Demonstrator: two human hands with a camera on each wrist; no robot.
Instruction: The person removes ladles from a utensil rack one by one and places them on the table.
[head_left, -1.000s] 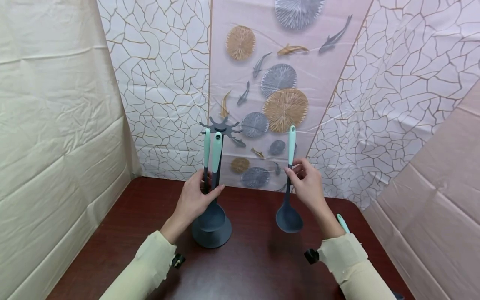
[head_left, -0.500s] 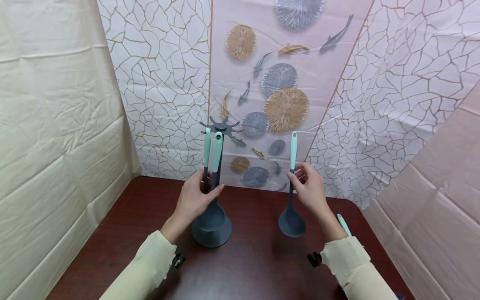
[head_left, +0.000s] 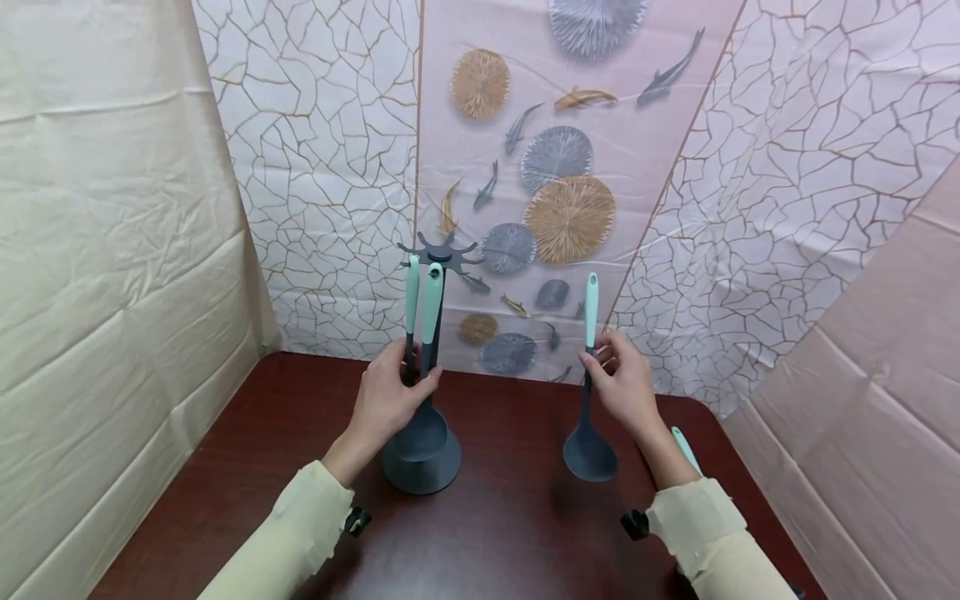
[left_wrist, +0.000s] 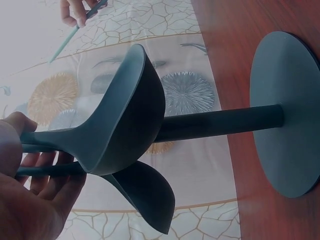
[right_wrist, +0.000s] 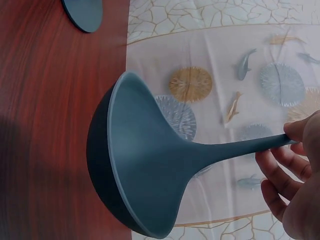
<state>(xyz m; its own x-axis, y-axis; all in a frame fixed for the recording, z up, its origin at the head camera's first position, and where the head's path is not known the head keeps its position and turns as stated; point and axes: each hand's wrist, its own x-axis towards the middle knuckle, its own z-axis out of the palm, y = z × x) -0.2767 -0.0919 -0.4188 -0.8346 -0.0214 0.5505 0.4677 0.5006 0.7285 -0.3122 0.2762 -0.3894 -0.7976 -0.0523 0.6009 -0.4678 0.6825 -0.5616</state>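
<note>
My left hand grips the dark shafts of a ladle and a second mint-handled utensil. In the left wrist view, the second utensil's curved dark head lies beside the ladle's bowl, partly covered by it. Directly behind them rises a dark utensil stand with a hooked top and round base; whether my fingers touch its pole I cannot tell. Over to the right, my right hand pinches another ladle just below its mint handle. That ladle hangs upright, bowl down, above the table.
On the dark red table, another mint handle lies at the right, mostly hidden by my right forearm. Part of a dark object shows at the lower right. Patterned cloth hangs along the back and sides.
My right hand has come down and slightly to the right with its ladle. The left hand and its two utensils stay almost in place by the stand.
</note>
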